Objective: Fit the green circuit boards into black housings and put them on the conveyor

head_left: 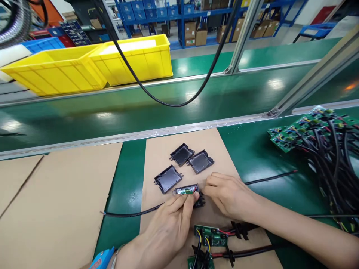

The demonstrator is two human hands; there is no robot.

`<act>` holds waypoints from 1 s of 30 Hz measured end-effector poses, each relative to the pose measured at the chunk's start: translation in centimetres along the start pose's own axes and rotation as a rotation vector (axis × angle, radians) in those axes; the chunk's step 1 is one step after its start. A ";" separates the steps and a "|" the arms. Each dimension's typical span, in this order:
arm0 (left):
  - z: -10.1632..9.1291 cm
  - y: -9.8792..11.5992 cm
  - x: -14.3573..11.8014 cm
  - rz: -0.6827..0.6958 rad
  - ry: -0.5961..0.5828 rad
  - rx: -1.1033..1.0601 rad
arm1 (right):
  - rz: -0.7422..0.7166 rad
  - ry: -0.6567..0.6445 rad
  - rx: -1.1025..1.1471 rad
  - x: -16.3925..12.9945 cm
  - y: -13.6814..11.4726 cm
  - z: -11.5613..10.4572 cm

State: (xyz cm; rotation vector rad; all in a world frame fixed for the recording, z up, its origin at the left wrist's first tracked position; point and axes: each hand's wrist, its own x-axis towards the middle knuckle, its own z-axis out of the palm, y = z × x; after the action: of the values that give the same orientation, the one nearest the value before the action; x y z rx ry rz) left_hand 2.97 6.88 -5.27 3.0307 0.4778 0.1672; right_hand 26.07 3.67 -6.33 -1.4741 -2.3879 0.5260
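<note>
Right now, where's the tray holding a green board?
Head view, just below centre: the tray is on cardboard, touching the left hand, left of the right hand.

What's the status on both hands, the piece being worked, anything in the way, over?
Left hand at black housing, circuit board inside. Right hand by housing's right side, grip hidden. Three open housings just beyond, wired boards nearer; nothing visibly blocking.

Blue shelving [196,14] along the top of the frame.
Grey floor [286,34] is seen at upper right; across the middle, a long green surface [230,91] reflects bright light [276,84].
</note>
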 end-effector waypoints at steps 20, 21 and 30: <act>-6.2 -20.5 9.0 -0.625 0.214 0.367 | 0.188 0.125 -0.420 11.9 12.1 -14.7; -5.4 -20.0 8.5 -0.625 0.216 0.347 | 0.188 0.108 -0.411 11.2 12.1 -13.8; -3.0 -12.7 1.1 -0.538 0.144 0.009 | 0.605 0.061 -0.373 7.3 15.5 -9.7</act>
State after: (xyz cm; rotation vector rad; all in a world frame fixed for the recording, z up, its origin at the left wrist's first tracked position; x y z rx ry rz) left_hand -0.15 19.39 -3.24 2.7797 1.2737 0.3469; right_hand 39.34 18.12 -4.22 -2.3563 -2.0385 0.1448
